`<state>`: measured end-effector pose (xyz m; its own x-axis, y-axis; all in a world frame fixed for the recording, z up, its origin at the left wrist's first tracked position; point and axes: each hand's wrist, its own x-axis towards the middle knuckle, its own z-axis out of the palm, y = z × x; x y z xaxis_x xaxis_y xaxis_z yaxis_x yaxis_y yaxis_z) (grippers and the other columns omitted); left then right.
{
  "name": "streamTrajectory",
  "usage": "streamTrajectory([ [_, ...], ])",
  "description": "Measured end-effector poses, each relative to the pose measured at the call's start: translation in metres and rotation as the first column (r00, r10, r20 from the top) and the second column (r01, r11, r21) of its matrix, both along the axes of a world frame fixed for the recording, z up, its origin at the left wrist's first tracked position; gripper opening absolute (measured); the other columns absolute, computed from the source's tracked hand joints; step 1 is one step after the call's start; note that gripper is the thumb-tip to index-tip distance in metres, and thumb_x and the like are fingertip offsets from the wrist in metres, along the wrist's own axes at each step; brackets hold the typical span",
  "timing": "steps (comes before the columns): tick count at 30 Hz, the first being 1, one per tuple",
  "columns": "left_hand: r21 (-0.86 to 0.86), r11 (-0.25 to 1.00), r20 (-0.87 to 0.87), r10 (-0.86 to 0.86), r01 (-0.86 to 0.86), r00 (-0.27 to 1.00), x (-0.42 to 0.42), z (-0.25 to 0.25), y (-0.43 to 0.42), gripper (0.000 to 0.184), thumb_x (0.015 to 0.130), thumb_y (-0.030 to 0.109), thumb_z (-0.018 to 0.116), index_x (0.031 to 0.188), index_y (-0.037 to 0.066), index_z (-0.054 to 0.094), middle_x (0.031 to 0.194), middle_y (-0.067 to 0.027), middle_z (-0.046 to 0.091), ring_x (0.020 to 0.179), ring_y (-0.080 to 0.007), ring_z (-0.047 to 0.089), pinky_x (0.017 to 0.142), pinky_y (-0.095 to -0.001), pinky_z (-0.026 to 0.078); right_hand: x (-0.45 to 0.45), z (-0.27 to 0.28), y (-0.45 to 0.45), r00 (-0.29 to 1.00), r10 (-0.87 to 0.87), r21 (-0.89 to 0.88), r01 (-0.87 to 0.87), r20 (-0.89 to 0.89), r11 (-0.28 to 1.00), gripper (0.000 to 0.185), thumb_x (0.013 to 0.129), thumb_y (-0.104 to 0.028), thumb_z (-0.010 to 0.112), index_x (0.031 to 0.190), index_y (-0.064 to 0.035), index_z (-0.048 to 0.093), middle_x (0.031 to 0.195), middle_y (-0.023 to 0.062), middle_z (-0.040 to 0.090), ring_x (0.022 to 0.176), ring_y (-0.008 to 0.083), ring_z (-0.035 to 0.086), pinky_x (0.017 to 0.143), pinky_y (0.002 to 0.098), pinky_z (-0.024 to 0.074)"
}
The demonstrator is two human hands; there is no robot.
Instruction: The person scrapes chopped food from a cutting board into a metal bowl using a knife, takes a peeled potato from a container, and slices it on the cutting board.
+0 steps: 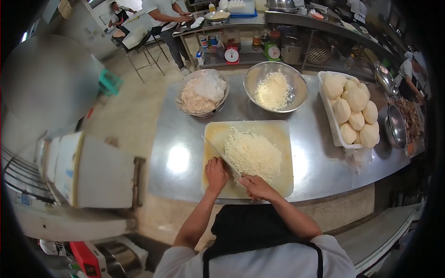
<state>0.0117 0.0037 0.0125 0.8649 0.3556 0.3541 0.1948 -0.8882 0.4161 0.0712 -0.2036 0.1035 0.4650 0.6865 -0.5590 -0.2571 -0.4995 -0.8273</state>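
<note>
My right hand (pixel 257 187) is closed round the handle of a kitchen knife (pixel 221 154), its long blade slanting up and left over the cutting board (pixel 211 132). My left hand (pixel 216 175) rests on the board just left of the blade, fingers bent and bunched together. Whatever lies under those fingertips is hidden. A broad heap of finely chopped, pale vegetable (pixel 255 155) covers the board's middle, right of the knife, and touches the blade side.
Behind the board stand a steel bowl (pixel 300 97) partly filled with chopped bits and another bowl (pixel 204 112) of pinkish-beige food under plastic. A white basket (pixel 337 132) of peeled round roots is at right, near a metal bowl (pixel 395 126). Other people work farther off.
</note>
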Motion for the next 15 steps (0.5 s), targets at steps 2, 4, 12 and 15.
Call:
streamTrajectory([
  [2,0.010,1.000,-0.020,0.006,-0.006,1.000,0.000,-0.010,0.005,0.029,0.074,0.001,0.065,0.103,0.003,0.062,0.094,-0.0170,0.056,0.095,-0.0389,0.057,0.081,-0.0495,0.046,0.003,0.007,0.002,0.999,0.031,-0.033,-0.032,-0.020,0.999,0.060,0.106,-0.052,0.055,0.127,0.0029,0.063,0.064,0.0067,0.057,0.052,0.0159,0.060,0.049,0.0332,0.0496],
  [4,0.017,1.000,0.019,0.010,-0.010,1.000,-0.002,-0.010,0.006,0.031,0.072,0.001,0.065,0.103,0.003,0.062,0.094,-0.0167,0.056,0.095,-0.0390,0.057,0.081,-0.0496,0.045,-0.003,0.008,0.003,1.000,0.008,-0.009,-0.008,-0.004,1.000,0.060,0.106,-0.052,0.055,0.129,0.0031,0.063,0.065,0.0068,0.057,0.052,0.0163,0.060,0.049,0.0332,0.0499],
  [12,-0.026,0.999,0.033,-0.023,0.024,0.999,-0.005,-0.007,0.006,0.027,0.073,0.002,0.064,0.100,0.002,0.061,0.094,-0.0173,0.056,0.094,-0.0400,0.056,0.082,-0.0501,0.046,-0.008,-0.003,0.003,1.000,-0.002,-0.015,0.002,0.020,1.000,0.066,0.106,-0.051,0.052,0.141,0.0050,0.058,0.064,0.0070,0.057,0.051,0.0171,0.060,0.048,0.0344,0.0502],
  [15,-0.026,1.000,0.025,-0.015,0.015,1.000,-0.006,-0.007,0.007,0.025,0.073,0.002,0.064,0.099,0.002,0.061,0.093,-0.0173,0.055,0.094,-0.0402,0.056,0.082,-0.0504,0.046,-0.006,-0.006,0.003,1.000,0.017,0.003,-0.017,0.018,1.000,0.067,0.107,-0.050,0.052,0.146,0.0047,0.055,0.063,0.0073,0.057,0.051,0.0172,0.060,0.047,0.0348,0.0499],
])
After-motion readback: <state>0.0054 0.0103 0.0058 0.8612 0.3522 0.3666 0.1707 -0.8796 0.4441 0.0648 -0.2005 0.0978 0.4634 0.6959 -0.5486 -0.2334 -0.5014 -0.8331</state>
